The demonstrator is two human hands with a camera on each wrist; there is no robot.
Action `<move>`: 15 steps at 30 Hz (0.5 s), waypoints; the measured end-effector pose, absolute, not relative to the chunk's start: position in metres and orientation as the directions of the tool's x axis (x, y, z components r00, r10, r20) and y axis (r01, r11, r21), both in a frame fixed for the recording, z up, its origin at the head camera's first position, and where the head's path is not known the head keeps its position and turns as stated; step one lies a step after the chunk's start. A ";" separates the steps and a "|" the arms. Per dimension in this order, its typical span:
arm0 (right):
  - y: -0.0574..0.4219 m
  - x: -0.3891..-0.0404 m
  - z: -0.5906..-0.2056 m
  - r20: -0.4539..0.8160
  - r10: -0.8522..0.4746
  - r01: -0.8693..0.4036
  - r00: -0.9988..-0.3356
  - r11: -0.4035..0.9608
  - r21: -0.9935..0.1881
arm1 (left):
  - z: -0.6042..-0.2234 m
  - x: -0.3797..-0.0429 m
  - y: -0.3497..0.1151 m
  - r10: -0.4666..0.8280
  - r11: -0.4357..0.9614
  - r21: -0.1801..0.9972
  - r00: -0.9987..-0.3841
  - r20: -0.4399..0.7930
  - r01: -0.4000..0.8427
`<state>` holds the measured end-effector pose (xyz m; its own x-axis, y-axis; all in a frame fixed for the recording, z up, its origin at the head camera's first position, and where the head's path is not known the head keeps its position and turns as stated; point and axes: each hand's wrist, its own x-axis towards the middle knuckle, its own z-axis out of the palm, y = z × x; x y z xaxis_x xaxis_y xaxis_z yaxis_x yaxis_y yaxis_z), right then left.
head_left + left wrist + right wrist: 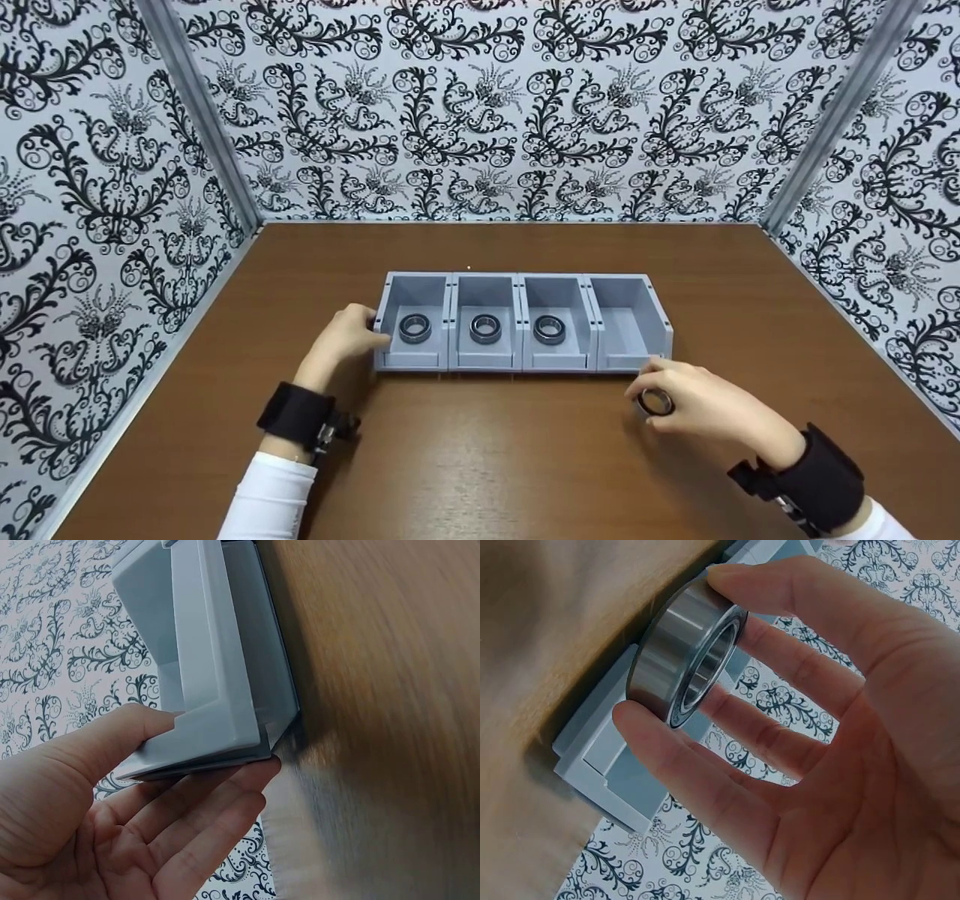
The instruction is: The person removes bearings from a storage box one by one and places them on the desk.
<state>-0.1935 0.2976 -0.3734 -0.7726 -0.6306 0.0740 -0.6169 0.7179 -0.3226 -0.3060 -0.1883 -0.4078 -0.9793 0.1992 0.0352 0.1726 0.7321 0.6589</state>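
Observation:
My right hand (pixel 701 401) pinches a ball bearing (pixel 657 402) between thumb and fingertips, just in front of the rightmost bin. Close up in the right wrist view, the bearing (pixel 686 652) shows a shiny steel outer ring and a dark seal. My left hand (pixel 349 334) grips the left side wall of the leftmost grey bin (pixel 409 361), thumb over the wall and fingers along its outside. The left wrist view shows that bin's corner (pixel 217 724) between thumb and fingers. One bearing each lies flat in the three left bins: left (pixel 415 328), middle (pixel 485 328) and right (pixel 550 329).
Four joined grey bins stand in a row on the brown wooden table (pixel 480 450); the rightmost bin (pixel 626 330) shows a bare floor. Patterned panels (pixel 480 112) with grey metal posts (pixel 840 112) enclose the table at the back and sides.

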 end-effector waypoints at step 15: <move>0.297 -0.185 -0.384 0.013 -0.655 -0.615 -0.755 0.701 -0.361 | -0.406 -0.306 -0.187 0.196 0.747 0.639 -0.979 0.049 0.181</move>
